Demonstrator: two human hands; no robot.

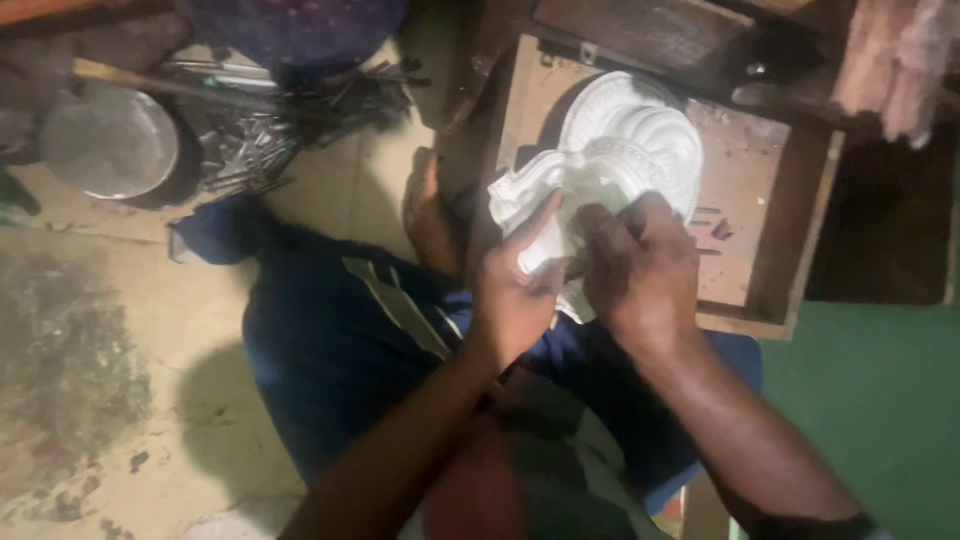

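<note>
The person's left hand is gripping the near edge of a white carved plaster ornament with scalloped ridges, thumb lying on its face. The right hand is pressing closed fingers against the same edge. The ornament is resting in a shallow square wooden tray, above blue-trousered knees.

**Wooden tray and floor**

A shallow wooden tray with raised edges carries a white carved plaster piece. The pale, stained floor beside it bears a round metal bowl and a heap of metal tools.
</note>
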